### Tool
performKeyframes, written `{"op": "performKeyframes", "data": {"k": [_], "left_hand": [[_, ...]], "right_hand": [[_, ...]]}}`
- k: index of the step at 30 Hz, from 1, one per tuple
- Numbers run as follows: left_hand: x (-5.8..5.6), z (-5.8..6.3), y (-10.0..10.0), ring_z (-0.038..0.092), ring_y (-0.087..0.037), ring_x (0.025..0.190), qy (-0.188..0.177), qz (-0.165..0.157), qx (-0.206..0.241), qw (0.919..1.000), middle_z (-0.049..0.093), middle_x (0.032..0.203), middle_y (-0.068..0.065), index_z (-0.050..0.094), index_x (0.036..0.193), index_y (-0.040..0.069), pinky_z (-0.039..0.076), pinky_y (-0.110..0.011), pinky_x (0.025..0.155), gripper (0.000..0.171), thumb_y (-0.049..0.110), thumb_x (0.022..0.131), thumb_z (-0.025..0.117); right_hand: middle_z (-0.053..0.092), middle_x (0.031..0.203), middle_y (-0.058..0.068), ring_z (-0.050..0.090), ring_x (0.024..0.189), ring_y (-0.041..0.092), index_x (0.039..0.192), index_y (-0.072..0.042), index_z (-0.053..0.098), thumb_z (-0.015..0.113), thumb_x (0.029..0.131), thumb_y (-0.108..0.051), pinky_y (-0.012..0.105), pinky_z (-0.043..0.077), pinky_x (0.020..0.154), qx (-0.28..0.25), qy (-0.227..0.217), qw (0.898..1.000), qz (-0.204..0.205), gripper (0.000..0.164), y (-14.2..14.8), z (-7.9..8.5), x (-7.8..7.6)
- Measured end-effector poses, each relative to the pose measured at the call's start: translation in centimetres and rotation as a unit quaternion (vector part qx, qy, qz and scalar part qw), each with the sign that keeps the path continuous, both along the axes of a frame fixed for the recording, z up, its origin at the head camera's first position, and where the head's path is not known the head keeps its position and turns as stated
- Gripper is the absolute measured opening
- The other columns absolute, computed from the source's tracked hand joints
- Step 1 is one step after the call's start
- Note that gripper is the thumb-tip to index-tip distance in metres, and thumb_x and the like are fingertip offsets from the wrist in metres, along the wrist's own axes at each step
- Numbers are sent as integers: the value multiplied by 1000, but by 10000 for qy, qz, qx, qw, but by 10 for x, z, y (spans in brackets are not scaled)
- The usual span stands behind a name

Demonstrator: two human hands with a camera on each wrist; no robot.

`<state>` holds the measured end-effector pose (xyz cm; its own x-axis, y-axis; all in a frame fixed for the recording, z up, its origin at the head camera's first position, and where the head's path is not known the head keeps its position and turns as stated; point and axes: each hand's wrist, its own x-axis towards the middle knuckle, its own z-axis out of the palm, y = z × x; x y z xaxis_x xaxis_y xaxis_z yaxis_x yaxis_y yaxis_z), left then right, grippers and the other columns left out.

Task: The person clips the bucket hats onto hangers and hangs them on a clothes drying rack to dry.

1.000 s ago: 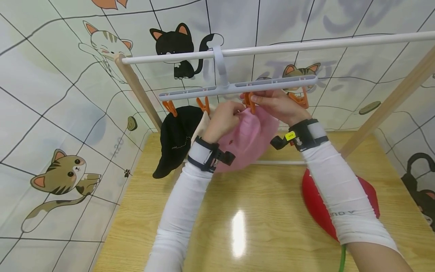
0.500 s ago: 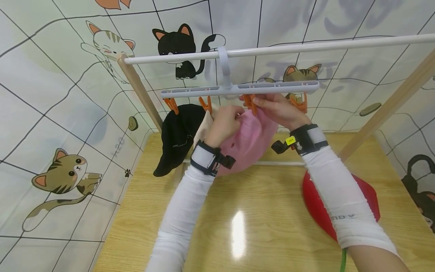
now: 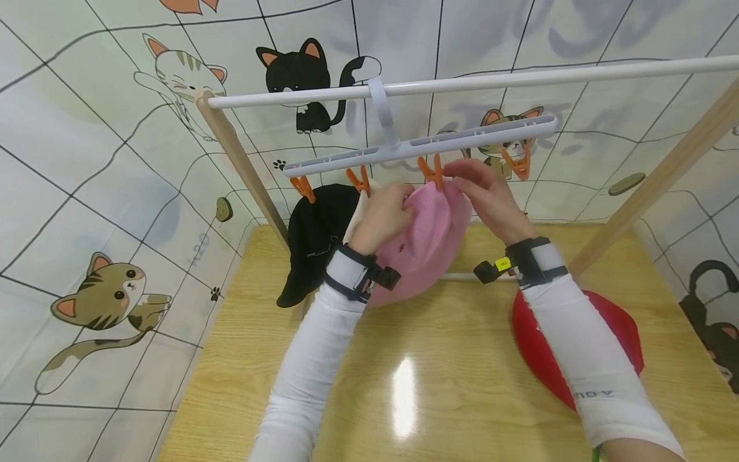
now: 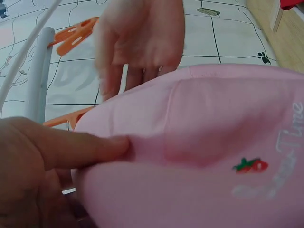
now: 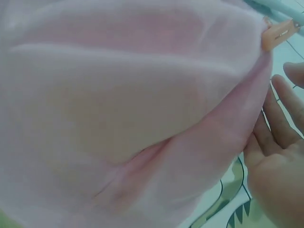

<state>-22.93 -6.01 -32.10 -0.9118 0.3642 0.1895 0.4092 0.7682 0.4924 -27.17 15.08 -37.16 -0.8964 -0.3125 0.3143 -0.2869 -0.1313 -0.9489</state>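
A pink hat (image 3: pixel 418 276) hangs from the grey clip hanger (image 3: pixel 473 138), its top edge in an orange clip (image 3: pixel 431 172). My left hand (image 3: pixel 382 218) pinches the hat's edge left of that clip; in the left wrist view the thumb presses into the cloth beside a strawberry embroidery (image 4: pixel 251 165). My right hand (image 3: pixel 487 197) is beside the hat's right edge, fingers extended and holding nothing. In the right wrist view, the fingers (image 5: pixel 280 111) lie along the hat's edge, below the clip (image 5: pixel 280 34). Whether they touch the cloth I cannot tell.
A black cap (image 3: pixel 314 237) and a cream hat (image 3: pixel 356 215), mostly hidden, hang in clips to the left. One orange clip (image 3: pixel 519 163) dangles at the right. The hanger hooks over a white rod (image 3: pixel 491 81) between wooden posts (image 3: pixel 652 183). Something red (image 3: pixel 612 321) lies under the right forearm.
My right hand has let go of the orange clip on the pink hat and drawn slightly right, its fingers opening. The hanger has tilted, right end up, and shifted right. My left hand stays on the hat.
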Motion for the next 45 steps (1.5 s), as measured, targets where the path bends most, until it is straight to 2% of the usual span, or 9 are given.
{"op": "performKeyframes", "data": {"k": [4,10,16,18,25,30,34,42,45], "left_hand": [[3,2,0,52,-24,79,-240,-137,-19,9996,54,83,-10,63,95,-1,40,-29,69,8,5,92,58],[6,0,-2,52,-23,79,-574,-318,61,9978,53,83,-9,61,100,-1,40,-27,68,11,7,92,61],[19,-10,-12,59,-19,79,-936,-139,69,9955,61,92,-8,55,127,4,46,-27,70,39,20,93,65],[25,-11,-16,60,-19,76,-1032,-33,143,9946,62,90,-7,57,123,5,47,-28,68,38,24,92,66],[32,-21,-33,53,-21,70,-693,-212,408,9965,53,69,-4,61,93,1,42,-26,62,19,17,88,70],[35,-37,-42,50,-19,65,-334,-496,583,9965,47,63,-2,61,85,0,37,-25,58,17,12,85,72],[41,-47,-48,49,-19,65,-523,-525,827,9938,46,65,-2,59,87,0,36,-25,57,17,12,86,72],[51,-71,-67,51,-23,74,-886,-320,736,9928,52,80,-8,57,105,1,42,-30,62,22,10,88,68],[55,-79,-72,53,-21,73,-989,-274,759,9918,54,81,-6,58,103,2,44,-30,62,20,11,89,68]], "right_hand": [[58,124,7,49,117,22,127,-8,60,56,97,-11,25,40,96,399,247,9976,-509,31,9,-9,7],[55,129,9,44,122,23,131,-1,55,54,97,-6,21,38,98,-20,179,9983,-548,35,29,-29,19],[49,140,5,40,128,21,141,-14,49,53,100,-23,47,29,106,1146,-552,9887,-799,43,56,-55,41],[47,142,6,40,128,22,143,-15,47,52,101,-24,51,28,105,1346,-754,9850,-773,44,65,-64,48],[55,128,-2,54,113,12,138,-5,49,51,101,-24,21,41,93,1633,-1047,9782,-747,41,106,-96,69],[59,122,-8,56,107,8,136,1,48,52,101,-19,16,44,86,1851,-1138,9733,-747,41,137,-119,96],[60,119,-13,57,104,2,136,2,47,52,101,-21,14,45,83,2193,-1263,9632,-907,43,166,-134,126],[65,113,-11,64,97,2,126,-4,60,45,101,-1,14,48,79,407,-1452,9847,-870,30,223,-152,159],[66,111,-12,63,96,0,122,-9,63,44,100,1,13,48,78,383,-1364,9848,-1003,31,238,-153,162]]}}
